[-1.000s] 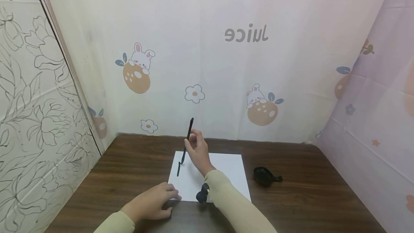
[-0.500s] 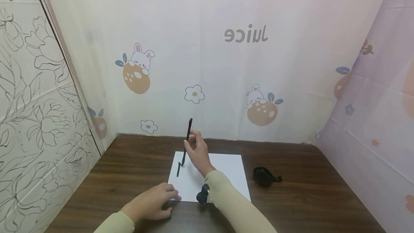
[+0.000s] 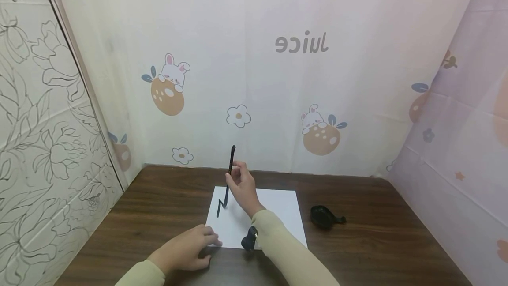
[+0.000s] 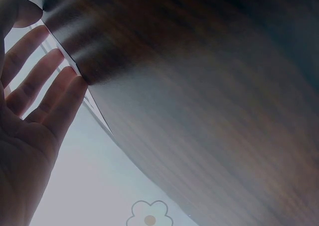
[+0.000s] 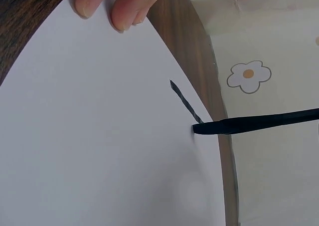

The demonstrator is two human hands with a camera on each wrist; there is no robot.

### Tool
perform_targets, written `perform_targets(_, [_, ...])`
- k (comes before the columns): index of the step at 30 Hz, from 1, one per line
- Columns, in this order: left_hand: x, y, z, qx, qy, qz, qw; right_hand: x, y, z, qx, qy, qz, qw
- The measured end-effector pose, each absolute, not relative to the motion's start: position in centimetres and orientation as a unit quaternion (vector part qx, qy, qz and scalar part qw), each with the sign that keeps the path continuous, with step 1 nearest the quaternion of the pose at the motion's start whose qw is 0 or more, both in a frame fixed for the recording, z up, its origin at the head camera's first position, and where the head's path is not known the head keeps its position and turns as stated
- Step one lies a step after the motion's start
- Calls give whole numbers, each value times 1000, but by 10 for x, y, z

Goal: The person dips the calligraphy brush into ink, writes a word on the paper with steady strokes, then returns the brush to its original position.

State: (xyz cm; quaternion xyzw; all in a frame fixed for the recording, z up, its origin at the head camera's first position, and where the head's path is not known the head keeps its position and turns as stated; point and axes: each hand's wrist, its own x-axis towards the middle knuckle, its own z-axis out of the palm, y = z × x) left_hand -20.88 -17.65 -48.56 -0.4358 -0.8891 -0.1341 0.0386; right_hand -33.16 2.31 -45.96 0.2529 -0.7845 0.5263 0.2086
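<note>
On the brown counter (image 3: 377, 250) we had a white sheet (image 3: 278, 208). Our left hand (image 3: 185, 246), loose and empty, touched its near left corner; our right hand's grip (image 3: 244, 187) pinched a black brush (image 3: 231, 160) on its left part. A dark dish (image 3: 323, 217) sat right of the sheet; a black stroke (image 3: 218, 210) ended at the brush.

One left hand (image 3: 188, 245) and one right hand (image 3: 244, 190) share the view with one brush (image 3: 232, 159), one paper sheet (image 3: 283, 204), one dark dish (image 3: 323, 216), one table (image 3: 377, 237) and two printed rabbits (image 3: 173, 73).
</note>
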Motion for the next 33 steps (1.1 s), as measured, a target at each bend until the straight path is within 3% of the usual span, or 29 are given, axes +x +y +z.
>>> perform_targets(19, [-209, -176, -484, -444, -885, -132, 48, -331, 25, -459, 259, -782, 524, 215])
perform_targets(33, [-209, -176, -484, -426, -894, -136, 21, -330, 26, -459, 264, -779, 526, 217])
